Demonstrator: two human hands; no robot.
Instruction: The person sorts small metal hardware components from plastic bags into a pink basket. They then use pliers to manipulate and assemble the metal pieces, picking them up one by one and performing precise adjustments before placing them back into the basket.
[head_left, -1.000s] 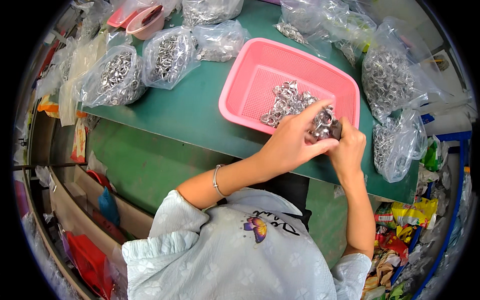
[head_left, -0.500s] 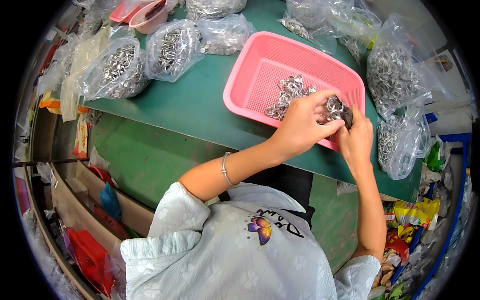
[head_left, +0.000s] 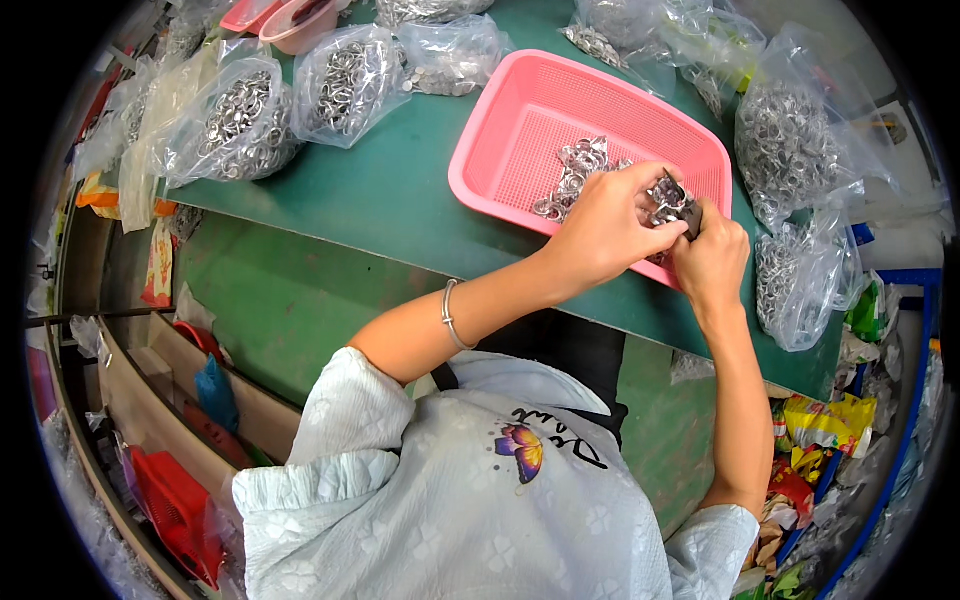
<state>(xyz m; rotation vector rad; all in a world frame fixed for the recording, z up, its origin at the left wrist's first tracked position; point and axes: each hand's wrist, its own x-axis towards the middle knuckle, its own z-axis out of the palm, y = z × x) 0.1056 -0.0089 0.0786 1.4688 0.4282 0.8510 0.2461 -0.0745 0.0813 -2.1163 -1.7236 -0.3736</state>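
Over the near right part of a pink plastic basket, my two hands are close together. My left hand is curled around several shiny silver ring-shaped metal pieces, its thumb stretched toward my right hand. My right hand grips a dark, flat-looking object beside those pieces; its kind is mostly hidden by my fingers. A heap of similar silver metal pieces lies in the basket, just beyond my left hand.
The basket stands on a green table. Clear plastic bags of silver pieces stand at left, back and right, with another bag near the right edge. A small pink bowl sits at the far left.
Both hands stay over the basket. The dark object and the silver pieces have tilted slightly between my fingers, and my right hand has turned a little. The whole view has shifted slightly.
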